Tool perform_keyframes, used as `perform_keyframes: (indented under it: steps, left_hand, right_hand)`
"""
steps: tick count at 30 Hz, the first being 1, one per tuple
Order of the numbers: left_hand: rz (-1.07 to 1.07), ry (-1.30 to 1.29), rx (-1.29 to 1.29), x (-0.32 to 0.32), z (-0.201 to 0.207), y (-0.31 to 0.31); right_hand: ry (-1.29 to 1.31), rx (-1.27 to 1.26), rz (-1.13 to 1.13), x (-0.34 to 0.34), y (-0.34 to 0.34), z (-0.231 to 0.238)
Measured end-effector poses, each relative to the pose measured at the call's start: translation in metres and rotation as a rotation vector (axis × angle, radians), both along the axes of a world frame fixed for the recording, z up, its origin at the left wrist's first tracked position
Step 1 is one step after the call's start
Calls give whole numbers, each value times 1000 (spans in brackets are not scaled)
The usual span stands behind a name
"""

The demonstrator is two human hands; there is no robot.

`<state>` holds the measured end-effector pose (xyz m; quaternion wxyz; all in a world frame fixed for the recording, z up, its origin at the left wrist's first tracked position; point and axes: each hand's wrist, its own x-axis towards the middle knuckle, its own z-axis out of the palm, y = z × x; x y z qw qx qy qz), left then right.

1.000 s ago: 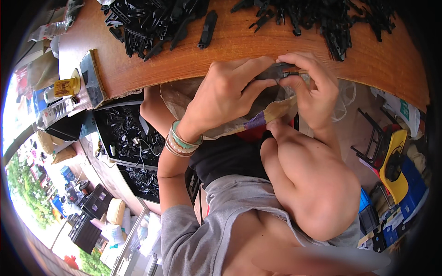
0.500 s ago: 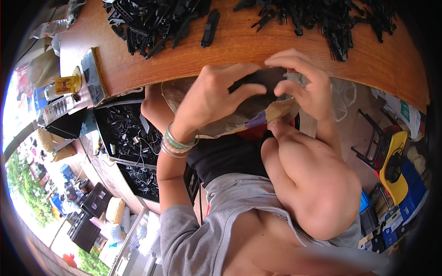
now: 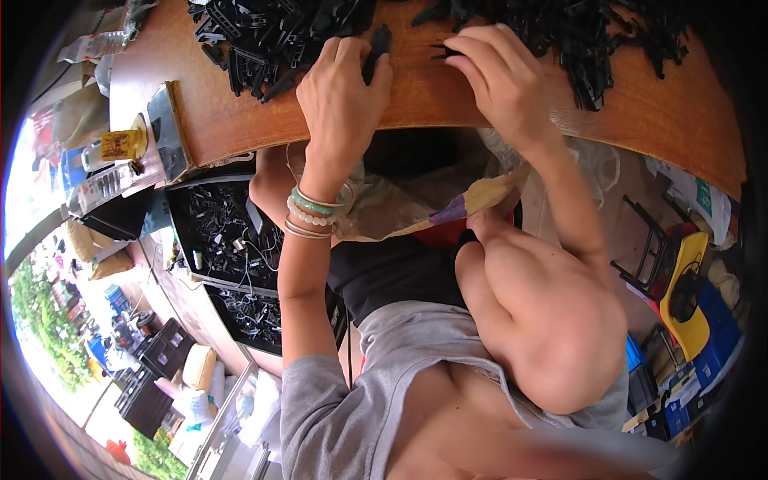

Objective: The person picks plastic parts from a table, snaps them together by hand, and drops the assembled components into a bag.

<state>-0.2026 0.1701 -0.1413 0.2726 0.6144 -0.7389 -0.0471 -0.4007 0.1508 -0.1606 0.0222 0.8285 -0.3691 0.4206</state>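
The left hand [image 3: 344, 100] was half curled around a black part [image 3: 378, 45] by the left pile [image 3: 272, 40] on the tabletop [image 3: 424, 104]. The right hand [image 3: 506, 92] had its fingertips nearly together at a small clip [image 3: 452, 53], near the right pile [image 3: 580, 48]; I could not tell whether either gripped.

Long black piece [image 3: 379, 43], partly hidden, on tabletop [image 3: 424, 98], small black piece [image 3: 440, 53] rightward
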Motion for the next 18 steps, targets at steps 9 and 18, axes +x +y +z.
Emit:
perform_keyframes:
  steps: [9, 18]
  left_hand:
    - [-165, 1507, 763, -19, 9, 25]
    - [-270, 1330, 730, -20, 15, 27]
  right_hand:
    - [-1054, 1062, 458, -10, 49, 28]
    - [-824, 934, 315, -14, 58, 29]
